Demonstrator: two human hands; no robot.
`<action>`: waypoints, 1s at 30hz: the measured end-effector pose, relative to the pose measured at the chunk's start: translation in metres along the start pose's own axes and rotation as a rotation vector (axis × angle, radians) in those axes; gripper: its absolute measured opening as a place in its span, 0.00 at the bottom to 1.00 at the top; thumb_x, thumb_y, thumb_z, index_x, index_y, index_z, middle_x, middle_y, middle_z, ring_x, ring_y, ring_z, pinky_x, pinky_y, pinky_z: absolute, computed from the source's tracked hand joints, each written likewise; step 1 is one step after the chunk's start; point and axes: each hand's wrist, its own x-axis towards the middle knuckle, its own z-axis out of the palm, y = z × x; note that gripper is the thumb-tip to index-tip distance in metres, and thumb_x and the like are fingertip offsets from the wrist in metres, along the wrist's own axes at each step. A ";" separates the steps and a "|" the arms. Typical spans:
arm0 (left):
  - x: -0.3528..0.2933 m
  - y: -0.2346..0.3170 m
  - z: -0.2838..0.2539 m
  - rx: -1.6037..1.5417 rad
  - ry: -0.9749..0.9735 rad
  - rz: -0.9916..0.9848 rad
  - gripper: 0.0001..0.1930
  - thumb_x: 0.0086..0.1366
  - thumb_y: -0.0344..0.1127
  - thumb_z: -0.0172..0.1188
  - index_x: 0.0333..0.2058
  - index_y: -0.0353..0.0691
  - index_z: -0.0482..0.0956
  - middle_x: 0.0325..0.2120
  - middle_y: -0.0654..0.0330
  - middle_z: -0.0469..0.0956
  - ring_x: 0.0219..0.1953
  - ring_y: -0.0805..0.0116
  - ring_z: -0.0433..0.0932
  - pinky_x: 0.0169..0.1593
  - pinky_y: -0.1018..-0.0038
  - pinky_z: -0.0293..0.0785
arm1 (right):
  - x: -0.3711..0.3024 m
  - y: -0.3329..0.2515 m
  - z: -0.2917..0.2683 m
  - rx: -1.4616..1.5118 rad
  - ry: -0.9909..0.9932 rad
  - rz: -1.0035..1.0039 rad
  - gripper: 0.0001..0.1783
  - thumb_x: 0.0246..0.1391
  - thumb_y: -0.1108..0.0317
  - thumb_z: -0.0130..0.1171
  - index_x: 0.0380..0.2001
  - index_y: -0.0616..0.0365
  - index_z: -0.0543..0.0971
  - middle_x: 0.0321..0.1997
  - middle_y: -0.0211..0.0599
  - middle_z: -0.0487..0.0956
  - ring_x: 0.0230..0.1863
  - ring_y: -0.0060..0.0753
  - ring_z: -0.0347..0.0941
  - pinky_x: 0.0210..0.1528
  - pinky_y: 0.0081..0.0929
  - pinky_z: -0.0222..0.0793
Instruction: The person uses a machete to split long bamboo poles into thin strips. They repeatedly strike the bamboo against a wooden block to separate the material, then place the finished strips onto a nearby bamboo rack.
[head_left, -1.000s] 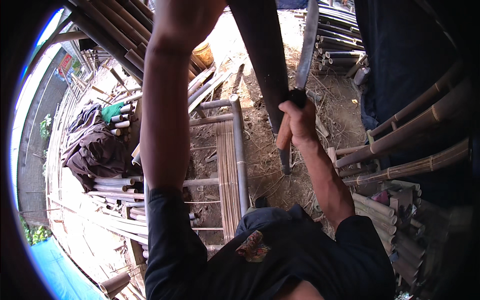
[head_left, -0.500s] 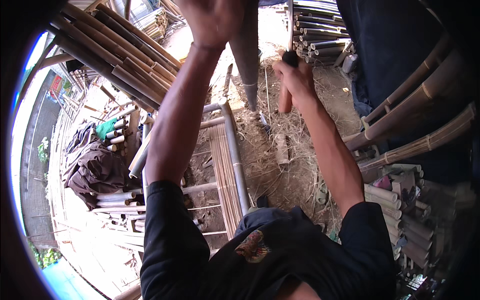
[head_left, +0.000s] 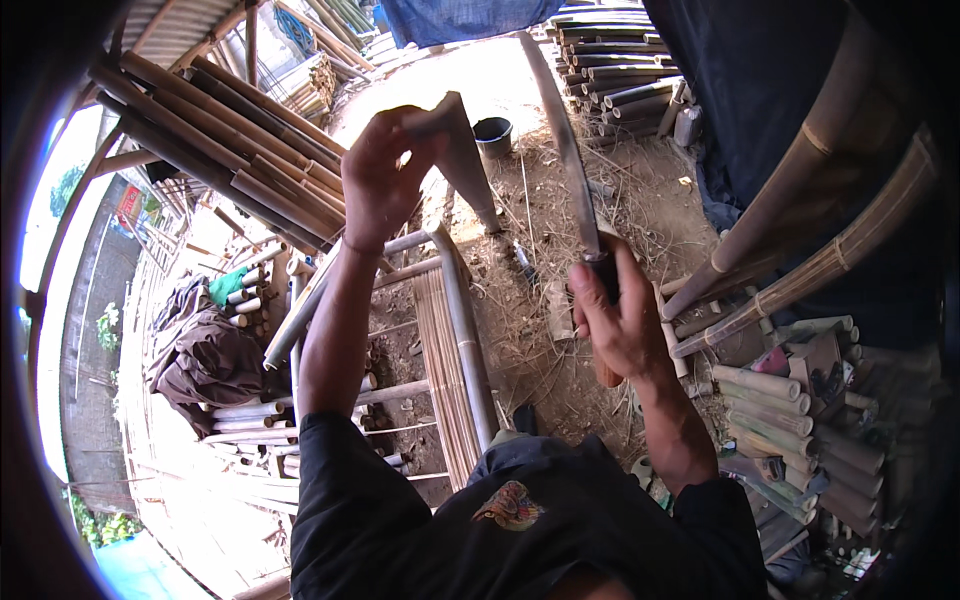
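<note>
My right hand point(head_left: 622, 315) is wrapped round the handle of a machete point(head_left: 570, 150). Its long blade points up and away, and the brown end of the handle shows below my fist. At the left, my left hand point(head_left: 385, 180) is raised, with its fingers curled at the upper end of a dark bamboo piece point(head_left: 465, 165). That piece slants down toward the ground and narrows to its lower end. Below it lies a bamboo frame point(head_left: 465, 330) with a panel of thin slats point(head_left: 445, 370), close in front of my body.
A black bucket point(head_left: 493, 137) stands beyond the bamboo piece. Bamboo poles point(head_left: 230, 130) are stacked at the upper left, others point(head_left: 620, 70) at the far right. Thick bamboo poles point(head_left: 800, 270) lean in from the right. Shavings litter the dirt ground point(head_left: 540, 370). Brown cloth point(head_left: 205, 350) lies left.
My left hand has come down and nearer, to the bamboo piece's upper end. My right hand has drawn back toward me, and the machete's blade now shows at full length, pointing up.
</note>
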 end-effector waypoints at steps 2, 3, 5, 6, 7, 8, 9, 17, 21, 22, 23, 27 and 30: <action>-0.015 0.020 0.020 -0.004 -0.032 0.027 0.18 0.55 0.18 0.63 0.44 0.33 0.72 0.35 0.60 0.79 0.41 0.72 0.80 0.45 0.76 0.78 | -0.010 -0.008 -0.002 0.012 0.026 -0.088 0.21 0.64 0.58 0.50 0.51 0.66 0.67 0.25 0.36 0.74 0.22 0.25 0.71 0.23 0.26 0.66; -0.021 0.027 0.031 0.006 -0.040 0.049 0.18 0.54 0.17 0.64 0.44 0.33 0.71 0.34 0.60 0.78 0.40 0.72 0.81 0.45 0.75 0.78 | -0.014 -0.009 -0.003 -0.004 0.048 -0.171 0.21 0.64 0.59 0.51 0.50 0.66 0.68 0.26 0.39 0.74 0.23 0.28 0.72 0.25 0.28 0.67; -0.038 0.037 0.051 0.119 -0.059 0.149 0.19 0.52 0.20 0.68 0.41 0.36 0.71 0.33 0.58 0.79 0.38 0.69 0.82 0.40 0.76 0.80 | -0.022 -0.023 -0.012 -0.102 0.043 -0.220 0.18 0.63 0.62 0.52 0.48 0.66 0.69 0.28 0.44 0.76 0.27 0.38 0.77 0.28 0.33 0.71; -0.045 0.044 0.057 0.209 -0.089 0.185 0.19 0.51 0.21 0.69 0.41 0.37 0.71 0.32 0.58 0.79 0.38 0.68 0.83 0.39 0.76 0.80 | -0.026 -0.025 -0.013 -0.107 0.024 -0.172 0.17 0.62 0.63 0.52 0.47 0.66 0.69 0.28 0.45 0.76 0.27 0.41 0.78 0.29 0.34 0.71; -0.049 0.049 0.065 0.293 -0.113 0.224 0.19 0.51 0.22 0.69 0.40 0.38 0.72 0.32 0.58 0.80 0.38 0.68 0.83 0.39 0.76 0.80 | -0.029 -0.026 -0.016 -0.120 0.004 -0.128 0.15 0.62 0.64 0.53 0.45 0.65 0.70 0.28 0.46 0.77 0.27 0.43 0.78 0.29 0.35 0.72; -0.052 0.049 0.075 0.221 -0.120 0.261 0.18 0.50 0.23 0.70 0.39 0.40 0.72 0.31 0.59 0.80 0.35 0.67 0.83 0.35 0.76 0.79 | -0.032 -0.025 -0.018 -0.148 0.030 -0.176 0.13 0.61 0.63 0.53 0.41 0.64 0.70 0.27 0.46 0.76 0.26 0.47 0.77 0.29 0.38 0.72; -0.052 0.055 0.080 0.248 -0.141 0.279 0.18 0.50 0.23 0.70 0.38 0.40 0.73 0.31 0.59 0.80 0.34 0.67 0.83 0.34 0.76 0.78 | -0.036 -0.024 -0.019 -0.177 0.049 -0.185 0.14 0.62 0.63 0.53 0.42 0.64 0.70 0.26 0.44 0.76 0.25 0.43 0.76 0.28 0.35 0.71; -0.065 0.067 0.095 0.307 -0.167 0.253 0.18 0.48 0.21 0.69 0.39 0.41 0.75 0.26 0.61 0.77 0.29 0.67 0.81 0.29 0.75 0.74 | -0.054 -0.022 -0.028 -0.274 0.068 -0.183 0.14 0.61 0.63 0.54 0.42 0.64 0.70 0.27 0.47 0.77 0.28 0.46 0.78 0.28 0.35 0.72; -0.067 0.068 0.098 0.308 -0.159 0.253 0.18 0.48 0.21 0.69 0.38 0.40 0.75 0.26 0.60 0.77 0.29 0.67 0.80 0.29 0.75 0.74 | -0.056 -0.023 -0.031 -0.289 0.069 -0.167 0.14 0.61 0.63 0.54 0.41 0.64 0.70 0.26 0.47 0.77 0.27 0.46 0.78 0.27 0.35 0.72; -0.067 0.068 0.099 0.302 -0.157 0.249 0.18 0.48 0.20 0.69 0.38 0.40 0.75 0.26 0.60 0.77 0.29 0.66 0.80 0.29 0.75 0.74 | -0.056 -0.024 -0.032 -0.293 0.068 -0.160 0.14 0.61 0.63 0.54 0.41 0.64 0.70 0.26 0.47 0.77 0.27 0.46 0.78 0.27 0.35 0.72; -0.067 0.068 0.099 0.306 -0.157 0.255 0.18 0.48 0.20 0.69 0.38 0.40 0.75 0.26 0.60 0.77 0.29 0.66 0.80 0.30 0.75 0.74 | -0.056 -0.022 -0.032 -0.293 0.065 -0.175 0.14 0.61 0.62 0.54 0.41 0.63 0.70 0.27 0.47 0.76 0.26 0.48 0.78 0.26 0.38 0.72; -0.068 0.066 0.097 0.320 -0.158 0.265 0.18 0.48 0.19 0.68 0.37 0.39 0.76 0.26 0.59 0.76 0.28 0.67 0.79 0.30 0.75 0.74 | -0.055 -0.021 -0.032 -0.284 0.046 -0.183 0.15 0.60 0.60 0.54 0.40 0.61 0.68 0.27 0.47 0.75 0.24 0.51 0.77 0.24 0.43 0.73; -0.064 0.068 0.096 0.336 -0.166 0.284 0.17 0.49 0.20 0.68 0.38 0.38 0.75 0.27 0.59 0.77 0.29 0.66 0.80 0.31 0.75 0.75 | -0.050 -0.018 -0.031 -0.273 0.030 -0.154 0.15 0.60 0.60 0.54 0.39 0.62 0.68 0.25 0.48 0.75 0.24 0.52 0.77 0.24 0.43 0.73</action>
